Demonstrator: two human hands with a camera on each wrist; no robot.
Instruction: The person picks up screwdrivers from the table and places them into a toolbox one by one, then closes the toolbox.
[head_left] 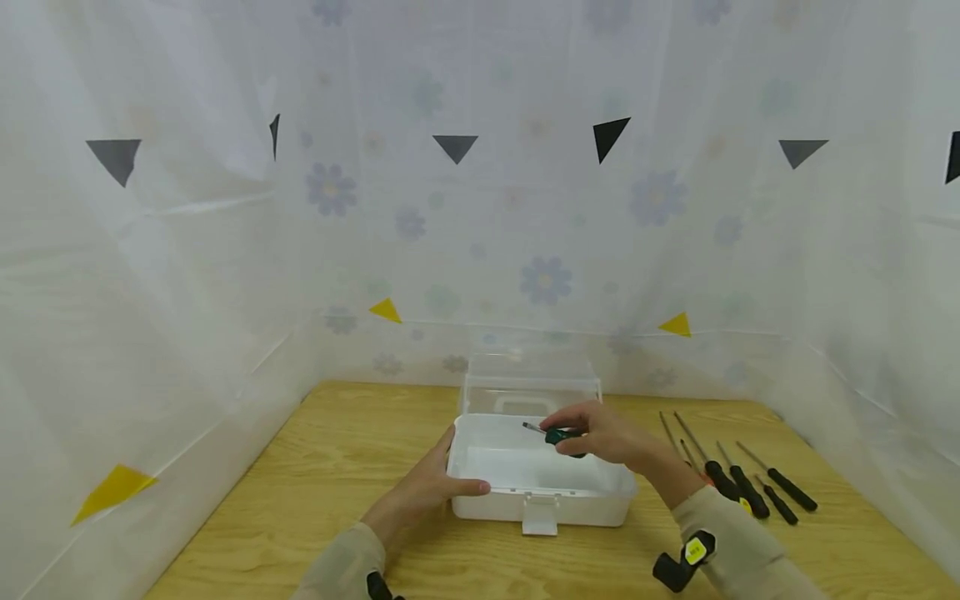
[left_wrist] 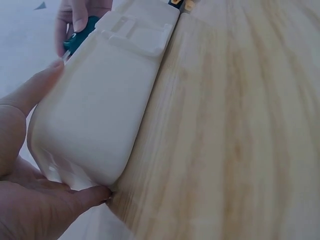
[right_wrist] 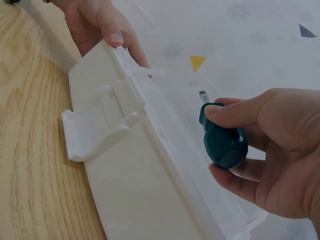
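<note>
Two hands at an open storage box

Two hands work over a white plastic box [head_left: 542,487] that stands on the wooden table [head_left: 315,467], its clear lid [head_left: 531,379] raised at the far side. We see the left hand [head_left: 420,492] bracing the box's left near corner, thumb laid along the front rim and fingers wrapped against the side wall without closing on anything. The right hand [head_left: 603,433] pinches a short green-handled screwdriver [head_left: 558,434] between thumb and curled fingers, holding it just above the box interior with the tip pointing left. The latch [head_left: 540,514] hangs loose at the near wall. A row of long black-handled screwdrivers [head_left: 738,475] lies on the table to the right of the box, well apart from the green one. To do this step well, we judge that the left hand should keep the box from sliding while the right lowers the tool flat onto the floor, clear of the rim, before loosening the pinch.
</note>
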